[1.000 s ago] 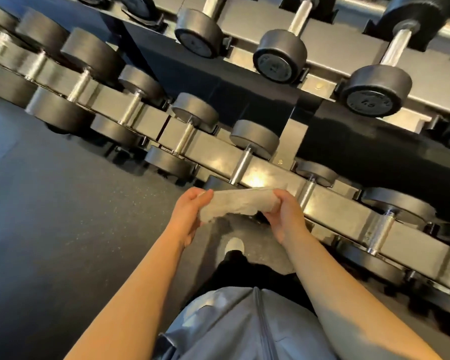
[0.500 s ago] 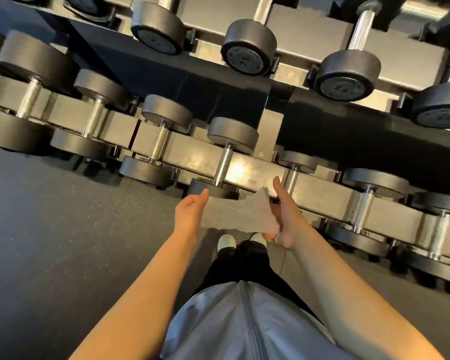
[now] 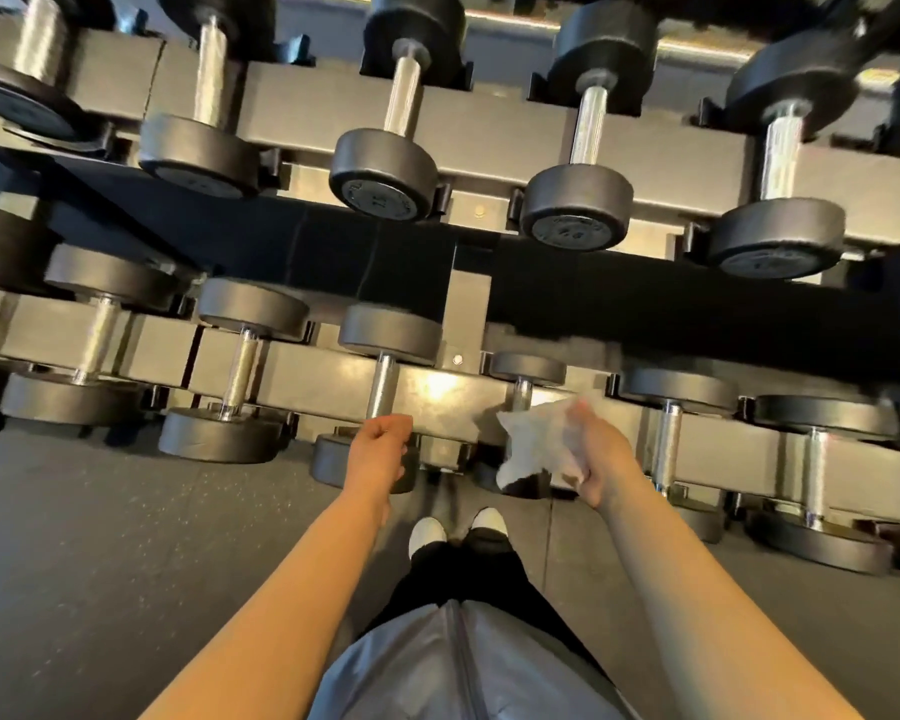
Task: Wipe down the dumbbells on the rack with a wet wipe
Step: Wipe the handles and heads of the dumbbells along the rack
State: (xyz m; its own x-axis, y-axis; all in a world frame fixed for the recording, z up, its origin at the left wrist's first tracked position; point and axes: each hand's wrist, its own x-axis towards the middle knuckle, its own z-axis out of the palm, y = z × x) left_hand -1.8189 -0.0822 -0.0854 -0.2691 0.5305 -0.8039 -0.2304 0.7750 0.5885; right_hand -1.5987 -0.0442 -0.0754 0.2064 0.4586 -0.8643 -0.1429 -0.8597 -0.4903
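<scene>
Right hand [image 3: 596,454] grip pinching crumpled white wet wipe [image 3: 533,441], left hand [image 3: 380,449] loosely curled, empty, near chrome-handled dumbbell [image 3: 383,392].

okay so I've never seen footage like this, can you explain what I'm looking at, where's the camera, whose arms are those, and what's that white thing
The camera sits on a person's head and looks down past their chest, so the two bare arms are their own. No machine is involved.

In front of them stands a dumbbell rack with two tiers of dark dumbbells with shiny metal handles.

The right hand grips a crumpled white wet wipe, held in front of a small dumbbell on the lower tier.

The left hand holds nothing; its fingers are loosely curled near the next dumbbell.

Below are their white shoes on a dark gym floor.
</scene>
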